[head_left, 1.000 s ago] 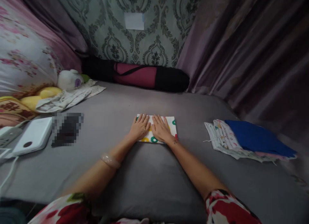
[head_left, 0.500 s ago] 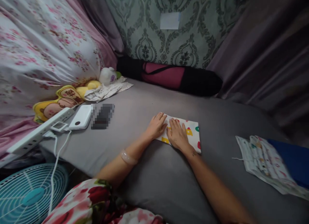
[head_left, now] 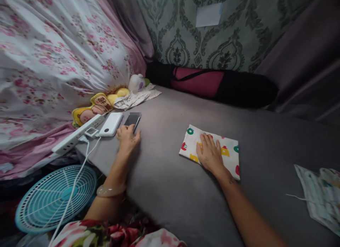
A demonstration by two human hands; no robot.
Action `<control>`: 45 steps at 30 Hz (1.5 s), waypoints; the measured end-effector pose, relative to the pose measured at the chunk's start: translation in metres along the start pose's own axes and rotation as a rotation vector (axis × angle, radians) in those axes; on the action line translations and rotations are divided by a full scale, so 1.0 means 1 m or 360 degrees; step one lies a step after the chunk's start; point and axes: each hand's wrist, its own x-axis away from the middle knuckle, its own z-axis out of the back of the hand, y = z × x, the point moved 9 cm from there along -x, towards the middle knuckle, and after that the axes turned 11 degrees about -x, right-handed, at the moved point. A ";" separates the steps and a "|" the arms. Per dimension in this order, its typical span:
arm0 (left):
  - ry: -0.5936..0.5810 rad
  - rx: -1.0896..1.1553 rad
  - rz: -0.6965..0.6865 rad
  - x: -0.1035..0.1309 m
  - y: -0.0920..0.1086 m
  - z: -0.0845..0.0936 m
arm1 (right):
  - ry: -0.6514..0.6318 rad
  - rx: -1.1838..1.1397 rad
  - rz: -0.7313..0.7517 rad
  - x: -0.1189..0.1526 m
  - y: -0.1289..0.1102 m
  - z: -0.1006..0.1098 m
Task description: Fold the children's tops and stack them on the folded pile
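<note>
A folded white cloth with coloured prints (head_left: 189, 142) lies flat on the grey sheet (head_left: 164, 190). My right hand (head_left: 210, 153) rests palm down on its middle, fingers spread. At the left, my left hand (head_left: 128, 138) is at the near end of a dark phone (head_left: 133, 120), its fingers curled around the phone's sides. The phone's near part is hidden under the fingers. Just left of the phone lies a white power bank (head_left: 111, 124).
A power strip (head_left: 79, 133) with cables and a blue fan (head_left: 60, 197) are at the left. Plush toys (head_left: 91, 110) sit behind. A long black and pink bag (head_left: 199, 82) lies along the wall. Packaged masks (head_left: 318, 194) are at the right.
My left hand has left the cloth and moved left to the phone. My right hand has stayed on the cloth. The view has turned left, so things appear further right.
</note>
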 end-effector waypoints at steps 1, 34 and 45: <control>-0.0001 -0.0022 0.0064 -0.001 -0.009 -0.001 | 0.0009 0.0001 0.0005 0.000 0.000 0.000; -0.0288 0.0423 -0.1624 0.131 0.258 -0.005 | -0.0041 -0.0030 -0.0177 0.007 -0.002 0.015; -0.0187 0.0252 -0.1652 0.119 0.283 0.009 | -0.0108 -0.0166 -0.0263 0.010 0.021 0.027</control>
